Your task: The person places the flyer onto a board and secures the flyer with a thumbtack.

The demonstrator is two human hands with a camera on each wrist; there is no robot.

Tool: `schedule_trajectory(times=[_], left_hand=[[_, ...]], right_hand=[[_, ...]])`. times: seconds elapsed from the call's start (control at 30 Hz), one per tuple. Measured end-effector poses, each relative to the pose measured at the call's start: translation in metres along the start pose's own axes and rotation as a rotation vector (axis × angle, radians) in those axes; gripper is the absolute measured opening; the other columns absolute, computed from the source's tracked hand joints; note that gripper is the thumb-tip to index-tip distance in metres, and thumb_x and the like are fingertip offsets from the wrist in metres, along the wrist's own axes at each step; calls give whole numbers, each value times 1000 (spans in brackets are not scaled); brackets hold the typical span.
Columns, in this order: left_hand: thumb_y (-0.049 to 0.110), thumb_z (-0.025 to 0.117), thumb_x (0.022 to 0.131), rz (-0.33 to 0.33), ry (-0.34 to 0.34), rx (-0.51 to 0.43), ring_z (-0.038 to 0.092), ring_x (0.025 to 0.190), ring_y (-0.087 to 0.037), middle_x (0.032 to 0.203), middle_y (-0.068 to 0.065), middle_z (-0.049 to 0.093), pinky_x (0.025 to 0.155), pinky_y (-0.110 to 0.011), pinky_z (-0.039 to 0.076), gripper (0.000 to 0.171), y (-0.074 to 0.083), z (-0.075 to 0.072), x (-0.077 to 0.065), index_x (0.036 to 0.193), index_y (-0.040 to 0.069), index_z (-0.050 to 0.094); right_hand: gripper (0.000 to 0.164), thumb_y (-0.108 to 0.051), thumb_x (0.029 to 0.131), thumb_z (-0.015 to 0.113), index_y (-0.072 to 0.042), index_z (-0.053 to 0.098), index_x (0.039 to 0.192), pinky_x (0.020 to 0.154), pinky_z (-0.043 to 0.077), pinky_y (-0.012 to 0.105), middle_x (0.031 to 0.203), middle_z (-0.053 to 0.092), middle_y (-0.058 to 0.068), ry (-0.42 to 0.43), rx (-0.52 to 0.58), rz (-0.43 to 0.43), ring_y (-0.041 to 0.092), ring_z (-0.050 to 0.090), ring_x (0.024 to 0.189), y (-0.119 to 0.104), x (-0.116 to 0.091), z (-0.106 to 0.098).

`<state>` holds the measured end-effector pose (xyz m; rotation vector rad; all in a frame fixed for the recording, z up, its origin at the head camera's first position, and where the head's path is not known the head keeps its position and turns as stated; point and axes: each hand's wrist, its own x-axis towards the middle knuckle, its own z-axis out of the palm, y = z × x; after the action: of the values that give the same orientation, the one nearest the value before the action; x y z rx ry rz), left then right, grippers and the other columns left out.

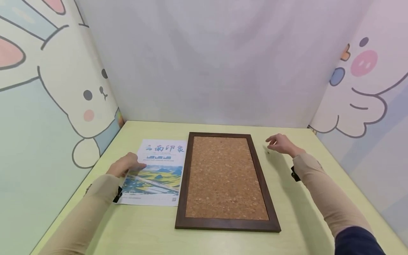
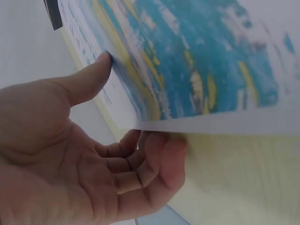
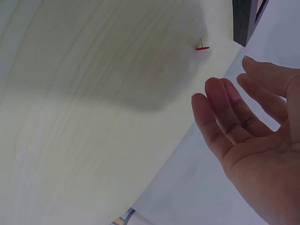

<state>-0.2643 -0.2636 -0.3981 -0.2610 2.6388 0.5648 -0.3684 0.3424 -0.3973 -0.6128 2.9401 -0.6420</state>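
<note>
A printed poster with a landscape picture lies flat on the table, left of a framed corkboard. My left hand is at the poster's left edge. In the left wrist view its thumb lies on top of the poster and the curled fingers reach under the edge. My right hand hovers over the table to the right of the corkboard, fingers loosely bent and holding nothing. Below it, in the right wrist view, a red thumbtack sits on its head, pin up.
The corkboard's dark wooden frame rests on the pale yellow-green table. A grey-white cloth hangs behind the table. Side panels with a cartoon rabbit and another cartoon animal flank it.
</note>
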Motion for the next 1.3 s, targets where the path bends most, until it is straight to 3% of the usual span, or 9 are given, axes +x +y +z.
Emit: schedule_trajectory(times=[0.23,0.5,0.67,1.0,1.3], left_hand=[[31,66,89,7,55,-15,56,83,-35,104,-31,48,60,-35,49,85,2,3,2,131,-24,16],[22,63,92,176,128,-26,56,86,-31,102,-26,55,75,-38,46,55,-7,9,6,124,-15,39],[15,55,96,250,136,-83,62,80,-26,98,-24,63,72,-37,48,36,-13,9,9,120,-12,50],[18,50,100,343,205,-317,63,76,-19,104,-27,63,67,-29,50,43,-16,-12,6,130,-12,46],[24,46,103,387,245,-448,62,70,-10,106,-27,62,62,-26,51,47,-11,-36,-3,132,-12,44]], right_hand=[[31,-6,88,65,10,62,114,56,48,29,76,63,16,-109,63,80,18,58,59,3,3,9],[24,-8,86,67,7,62,105,53,44,29,71,59,10,-147,143,104,13,50,54,7,-1,19],[18,-6,85,67,5,62,97,52,43,28,69,57,5,-136,159,112,11,49,54,8,-1,21],[12,-4,86,67,5,63,92,53,44,28,76,64,10,-128,159,113,15,52,58,9,0,20],[15,-5,86,67,6,64,95,55,45,28,80,65,10,-119,171,137,16,54,63,12,-1,20]])
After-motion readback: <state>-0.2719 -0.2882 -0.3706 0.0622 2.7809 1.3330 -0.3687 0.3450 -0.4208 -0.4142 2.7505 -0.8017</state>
